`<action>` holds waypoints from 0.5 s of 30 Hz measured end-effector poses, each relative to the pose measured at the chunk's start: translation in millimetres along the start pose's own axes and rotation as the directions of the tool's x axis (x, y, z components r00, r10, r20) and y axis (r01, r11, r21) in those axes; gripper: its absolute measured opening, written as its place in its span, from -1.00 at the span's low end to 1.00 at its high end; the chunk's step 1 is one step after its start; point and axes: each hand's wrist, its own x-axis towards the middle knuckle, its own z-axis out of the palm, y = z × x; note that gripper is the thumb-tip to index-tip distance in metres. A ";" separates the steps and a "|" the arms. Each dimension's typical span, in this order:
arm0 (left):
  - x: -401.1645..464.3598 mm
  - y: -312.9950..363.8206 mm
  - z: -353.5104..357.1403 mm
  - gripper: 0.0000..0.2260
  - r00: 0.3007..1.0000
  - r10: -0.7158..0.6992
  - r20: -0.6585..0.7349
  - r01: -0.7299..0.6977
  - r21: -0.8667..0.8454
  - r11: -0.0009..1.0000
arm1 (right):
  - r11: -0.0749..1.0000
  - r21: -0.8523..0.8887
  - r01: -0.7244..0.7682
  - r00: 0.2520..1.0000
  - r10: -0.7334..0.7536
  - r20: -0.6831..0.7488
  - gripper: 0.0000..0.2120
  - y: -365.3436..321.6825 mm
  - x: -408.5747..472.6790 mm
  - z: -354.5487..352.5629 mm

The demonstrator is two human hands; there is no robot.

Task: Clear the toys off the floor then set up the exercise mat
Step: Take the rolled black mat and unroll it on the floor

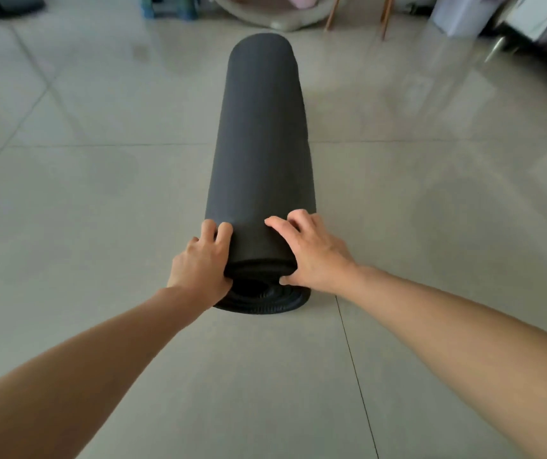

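Rolled mat lying on tiled floor, running from centre toward 12 o'clock; left hand and right hand clamped on its near end.

You are looking down at a glossy grey tiled floor. A rolled black exercise mat lies on it lengthwise, its spiral end toward you. Far beyond the mat, wooden legs and a pale round base stand on the tiles.
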 end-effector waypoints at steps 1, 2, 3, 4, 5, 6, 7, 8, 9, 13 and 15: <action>-1.0 -1.8 -4.2 -0.53 1.000 0.009 0.018 -0.010 0.014 1.000 | 1.000 0.012 0.008 1.000 -0.008 0.017 -0.14 -2.9 -0.2 -1.8; -3.3 -1.5 -13.7 -0.54 0.999 0.010 0.032 -0.011 0.014 1.000 | 0.999 0.028 0.017 0.999 -0.018 0.038 -0.14 -5.4 -1.3 -9.3; -6.2 -2.4 -18.5 -0.56 0.998 0.000 0.055 -0.001 0.008 1.000 | 0.998 0.067 0.019 0.997 -0.024 0.070 -0.13 -6.8 -1.3 -11.9; -9.9 -2.7 -25.8 -0.57 0.998 -0.012 0.069 0.013 -0.015 1.000 | 0.993 0.117 0.016 0.995 -0.027 0.095 -0.14 -8.3 -1.3 -18.8; -12.9 -3.0 -29.8 -0.58 0.996 -0.010 0.084 0.012 -0.033 0.999 | 0.982 0.190 -0.003 0.994 -0.018 0.110 -0.16 -8.2 -1.0 -20.6; -15.6 -4.3 -33.4 -0.55 0.995 0.002 0.097 0.003 -0.054 0.999 | 0.960 0.278 -0.028 0.994 -0.004 0.112 -0.22 -9.3 -0.6 -23.0; -17.0 -5.3 -35.3 -0.50 0.993 0.028 0.114 -0.021 -0.061 0.998 | 0.927 0.371 -0.060 0.995 0.026 0.095 -0.29 -8.6 -0.4 -22.3; -17.5 -7.2 -37.9 -0.45 0.990 0.058 0.127 -0.050 -0.062 0.997 | 0.887 0.453 -0.088 0.996 0.065 0.067 -0.38 -8.5 0.6 -22.5; -16.6 -8.4 -41.6 -0.41 0.986 0.089 0.137 -0.084 -0.047 0.995 | 0.848 0.516 -0.124 0.992 0.119 0.043 -0.45 -7.2 1.6 -23.6; -11.0 -6.6 -51.9 -0.34 0.974 0.142 0.178 -0.148 0.020 0.989 | 0.738 0.571 -0.360 0.922 0.376 0.095 -0.48 -0.7 6.9 -30.1; -10.5 -0.5 -51.2 -0.33 0.971 0.130 0.202 -0.137 0.020 0.990 | 0.646 0.595 -0.479 0.863 0.471 0.184 -0.42 1.2 8.0 -27.1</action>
